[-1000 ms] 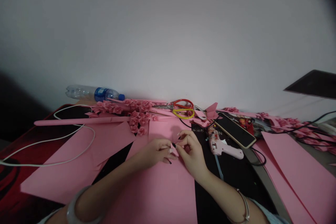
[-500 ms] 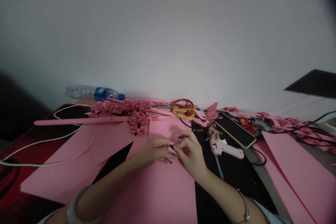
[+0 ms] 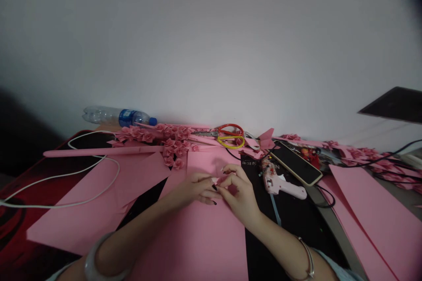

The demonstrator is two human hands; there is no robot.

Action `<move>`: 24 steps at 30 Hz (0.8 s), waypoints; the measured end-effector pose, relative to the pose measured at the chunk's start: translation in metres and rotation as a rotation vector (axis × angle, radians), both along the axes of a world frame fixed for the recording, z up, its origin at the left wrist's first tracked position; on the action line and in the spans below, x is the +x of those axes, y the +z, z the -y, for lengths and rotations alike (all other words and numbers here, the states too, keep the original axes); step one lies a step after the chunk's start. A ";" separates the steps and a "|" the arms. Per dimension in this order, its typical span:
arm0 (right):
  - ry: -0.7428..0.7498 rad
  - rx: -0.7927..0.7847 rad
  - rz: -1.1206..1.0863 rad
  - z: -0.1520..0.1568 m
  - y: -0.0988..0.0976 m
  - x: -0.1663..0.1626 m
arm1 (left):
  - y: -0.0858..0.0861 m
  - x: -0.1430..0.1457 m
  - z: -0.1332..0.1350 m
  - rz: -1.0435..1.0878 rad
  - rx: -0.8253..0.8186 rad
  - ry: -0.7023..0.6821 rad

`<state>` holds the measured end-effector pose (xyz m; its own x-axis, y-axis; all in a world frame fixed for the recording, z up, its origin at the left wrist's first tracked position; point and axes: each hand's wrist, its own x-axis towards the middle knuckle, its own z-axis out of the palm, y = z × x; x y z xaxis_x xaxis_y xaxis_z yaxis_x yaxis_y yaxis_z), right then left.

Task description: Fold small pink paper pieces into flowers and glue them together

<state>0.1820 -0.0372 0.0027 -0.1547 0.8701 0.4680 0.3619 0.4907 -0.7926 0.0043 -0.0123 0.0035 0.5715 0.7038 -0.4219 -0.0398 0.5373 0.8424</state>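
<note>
Fingertips of the right hand (image 3: pixel 240 191) sit slightly farther left than before, pinched with almost no gap on the small pink paper piece (image 3: pixel 215 180) above the central pink sheet (image 3: pixel 211 239), while the left hand (image 3: pixel 197 189) grips its left side, apparently to steady it.

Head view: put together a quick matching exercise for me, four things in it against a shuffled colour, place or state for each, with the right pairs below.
Things:
1. Scissors
2. Glue gun
3. Bottle
4. Small pink paper piece

Descriptions:
A. Lying on its side, blue cap
B. Held where the left hand and right hand meet
C. On the black mat, beside the phone
D. One red handle loop, one yellow

Pairs: 1-D, 2-C, 3-A, 4-B
</note>
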 end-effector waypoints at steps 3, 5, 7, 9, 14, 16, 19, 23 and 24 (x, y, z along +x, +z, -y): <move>0.000 -0.009 0.002 0.000 -0.001 0.000 | 0.001 -0.001 -0.001 -0.060 0.082 -0.073; 0.002 -0.014 0.004 0.000 -0.002 0.000 | 0.002 -0.001 -0.001 -0.085 0.106 -0.080; 0.009 -0.013 0.007 0.000 -0.001 0.000 | 0.002 -0.001 -0.001 -0.090 0.093 -0.052; 0.022 -0.002 0.011 -0.001 0.000 0.000 | 0.003 -0.001 -0.001 -0.086 0.072 -0.019; -0.021 -0.022 -0.004 -0.002 0.000 0.002 | 0.000 0.000 -0.002 -0.054 0.053 0.036; -0.071 -0.071 -0.060 -0.004 -0.002 0.002 | -0.002 0.000 -0.003 -0.051 0.055 0.036; -0.117 -0.169 -0.121 -0.005 -0.006 0.002 | -0.004 -0.001 -0.003 -0.042 0.086 0.015; -0.069 -0.252 -0.065 -0.005 -0.007 0.000 | -0.004 -0.002 -0.002 -0.036 0.105 -0.020; -0.051 -0.266 -0.047 -0.004 -0.007 0.000 | -0.003 -0.002 -0.001 -0.036 0.109 -0.024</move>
